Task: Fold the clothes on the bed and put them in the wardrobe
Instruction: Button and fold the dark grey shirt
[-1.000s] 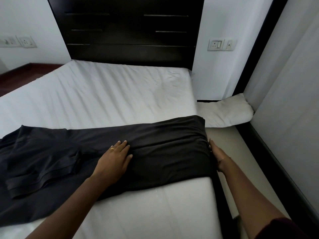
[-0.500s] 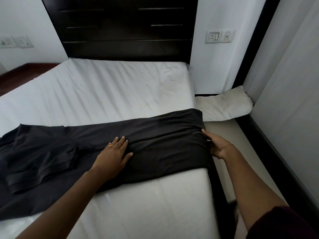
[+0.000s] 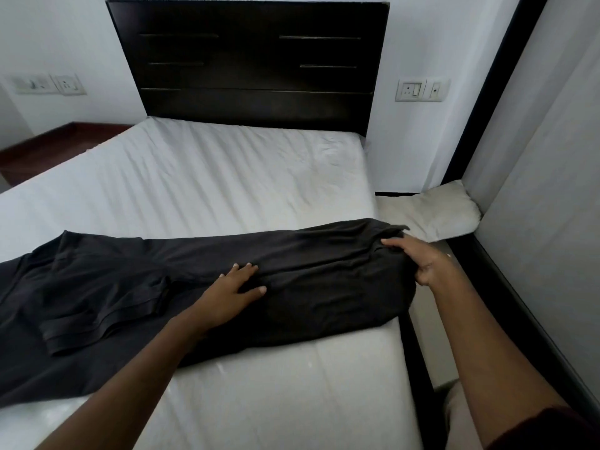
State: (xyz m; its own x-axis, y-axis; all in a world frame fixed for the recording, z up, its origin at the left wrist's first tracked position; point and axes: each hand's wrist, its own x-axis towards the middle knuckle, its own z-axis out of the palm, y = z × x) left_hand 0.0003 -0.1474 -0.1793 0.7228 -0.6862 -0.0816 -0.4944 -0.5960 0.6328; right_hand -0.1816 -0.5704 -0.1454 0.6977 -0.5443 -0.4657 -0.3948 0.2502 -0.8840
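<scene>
A long dark grey garment [image 3: 324, 277] lies stretched across the white bed [image 3: 227, 183], reaching from the left edge of view to the bed's right edge. My left hand [image 3: 235, 285] rests flat on its middle, fingers spread, pressing the cloth down. My right hand [image 3: 418, 259] grips the garment's right end at the bed's edge, with the cloth bunched and lifted a little under the fingers. A folded sleeve or hem part [image 3: 104, 313] lies on the garment at the left.
A dark wooden headboard [image 3: 250, 63] stands at the far side. A white pillow [image 3: 431, 212] lies on the floor in the narrow gap between the bed and a grey wall panel [image 3: 535, 222] on the right. Wall sockets [image 3: 422, 89] sit beside the headboard.
My right hand has moved from the side of the bed's edge up onto the garment's right end and closed on it, bunching the cloth. My left hand stays pressed on the middle.
</scene>
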